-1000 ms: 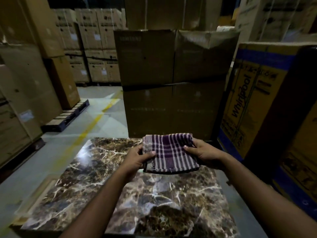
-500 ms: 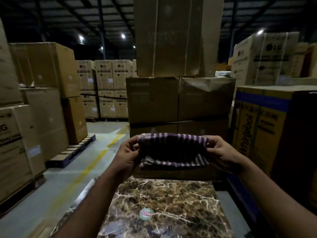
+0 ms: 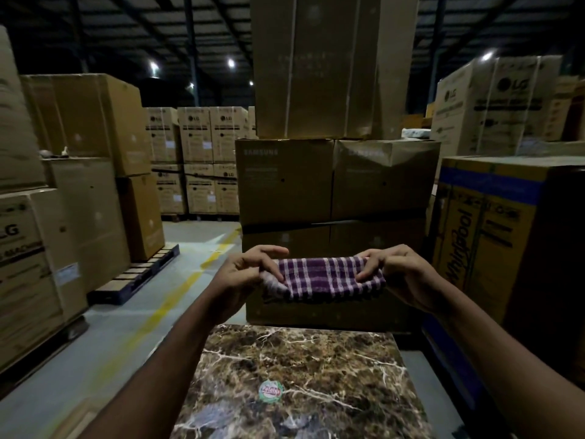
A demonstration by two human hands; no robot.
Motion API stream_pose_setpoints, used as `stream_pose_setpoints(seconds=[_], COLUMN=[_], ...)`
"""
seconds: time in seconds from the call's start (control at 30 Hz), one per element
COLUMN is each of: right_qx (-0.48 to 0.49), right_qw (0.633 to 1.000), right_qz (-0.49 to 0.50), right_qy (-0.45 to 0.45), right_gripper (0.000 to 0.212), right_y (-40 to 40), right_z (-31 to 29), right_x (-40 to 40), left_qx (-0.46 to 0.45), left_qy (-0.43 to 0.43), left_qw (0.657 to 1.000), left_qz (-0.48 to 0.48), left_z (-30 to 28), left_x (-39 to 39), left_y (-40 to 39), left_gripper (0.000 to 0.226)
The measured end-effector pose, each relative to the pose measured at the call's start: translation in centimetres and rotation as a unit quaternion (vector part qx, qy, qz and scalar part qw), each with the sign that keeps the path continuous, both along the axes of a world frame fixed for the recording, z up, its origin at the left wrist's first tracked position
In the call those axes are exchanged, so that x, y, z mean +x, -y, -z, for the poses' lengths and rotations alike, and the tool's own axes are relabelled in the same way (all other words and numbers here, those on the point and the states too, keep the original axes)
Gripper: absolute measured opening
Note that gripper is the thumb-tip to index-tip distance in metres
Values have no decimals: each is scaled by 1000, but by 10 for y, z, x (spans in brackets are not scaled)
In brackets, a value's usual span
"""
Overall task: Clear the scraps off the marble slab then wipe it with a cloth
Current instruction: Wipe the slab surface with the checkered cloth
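- Left hand [image 3: 245, 275] and right hand [image 3: 397, 277] each pinch an end of the purple checked cloth [image 3: 326, 278], apparently folded, in dim light
- Cloth held above the marble slab [image 3: 316, 369], not touching it

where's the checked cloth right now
In the head view the checked cloth is at centre, held up between the left hand and right hand, above the marble slab's far edge, before stacked cardboard boxes.
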State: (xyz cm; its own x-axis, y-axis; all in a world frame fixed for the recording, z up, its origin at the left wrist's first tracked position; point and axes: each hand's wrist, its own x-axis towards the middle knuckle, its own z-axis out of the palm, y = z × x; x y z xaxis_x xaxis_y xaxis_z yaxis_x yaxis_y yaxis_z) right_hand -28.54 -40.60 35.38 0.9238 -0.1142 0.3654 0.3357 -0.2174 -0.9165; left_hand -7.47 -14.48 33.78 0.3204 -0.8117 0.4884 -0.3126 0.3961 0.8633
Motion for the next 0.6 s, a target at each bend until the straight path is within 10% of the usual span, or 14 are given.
stream_pose_setpoints(seconds=[0.27, 0.4, 0.6], right_qx=[-84, -60, 36], right_qw=[986, 984, 982], right_qz=[142, 163, 150], right_qy=[-12, -39, -111], right_gripper=[40, 62, 34], right_y=[-8, -2, -7], right_z=[13, 18, 26], right_x=[12, 10, 7], left_qx=[1, 30, 78], left_qy=[25, -30, -64], left_qw=[992, 995, 990], left_qz=[-123, -95, -95], left_z=[14, 21, 41], left_x=[-5, 3, 10], left_y=[21, 22, 32], left_gripper=[19, 61, 41])
